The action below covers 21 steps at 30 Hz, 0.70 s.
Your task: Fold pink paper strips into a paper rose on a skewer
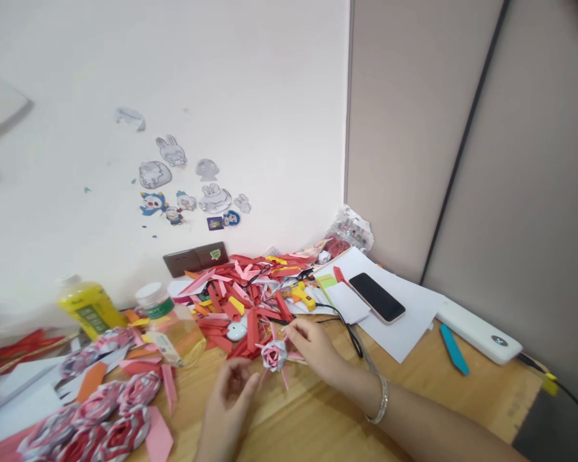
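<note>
A small paper rose [273, 355], pink and pale grey with pink strips sticking out around it, is between my hands over the wooden table. My right hand [313, 343], with a bracelet [383, 399] on its wrist, pinches at the rose's upper right side. On the left of the rose, my left hand [231, 401] is curved with thumb and fingers apart. Its thumb tip comes close to a strip of the rose; whether they touch I cannot tell. Just behind lies a heap of folded red and pink paper strips [253, 330], with a white rounded object [237, 330] among them.
Several finished paper rolls [125, 433] lie front left. Behind them stand a yellow bottle [89, 305] and a white-capped jar [154, 300]. A yellow glue gun [301, 295] rests by the heap. To the right are a phone [377, 297], white sheets, a power strip [481, 330] and cables.
</note>
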Each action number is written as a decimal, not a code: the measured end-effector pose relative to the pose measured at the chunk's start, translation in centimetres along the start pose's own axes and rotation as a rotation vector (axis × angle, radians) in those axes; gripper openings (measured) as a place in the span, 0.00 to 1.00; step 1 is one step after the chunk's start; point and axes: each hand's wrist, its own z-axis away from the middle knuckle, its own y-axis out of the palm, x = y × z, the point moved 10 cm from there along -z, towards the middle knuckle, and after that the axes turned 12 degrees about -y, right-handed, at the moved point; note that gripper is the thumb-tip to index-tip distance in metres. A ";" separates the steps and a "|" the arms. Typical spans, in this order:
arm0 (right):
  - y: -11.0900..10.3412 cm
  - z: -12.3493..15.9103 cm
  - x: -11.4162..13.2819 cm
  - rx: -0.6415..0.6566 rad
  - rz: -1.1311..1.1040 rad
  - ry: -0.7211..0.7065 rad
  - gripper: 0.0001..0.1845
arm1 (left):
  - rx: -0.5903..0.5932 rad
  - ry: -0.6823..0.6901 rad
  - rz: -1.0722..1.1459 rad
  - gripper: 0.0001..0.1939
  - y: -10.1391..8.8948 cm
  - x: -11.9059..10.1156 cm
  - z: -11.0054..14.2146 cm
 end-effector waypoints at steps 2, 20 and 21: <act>0.4 0.2 0.3 0.033 0.055 -0.005 0.13 | 0.022 0.105 -0.105 0.23 0.4 -1.5 0.4; 1.7 0.8 2.0 0.146 0.336 -0.168 0.15 | 0.041 -0.016 -0.160 0.19 1.0 -0.1 0.1; 1.8 0.9 2.0 0.164 0.354 -0.170 0.15 | 0.037 -0.027 -0.151 0.19 1.0 -0.1 0.1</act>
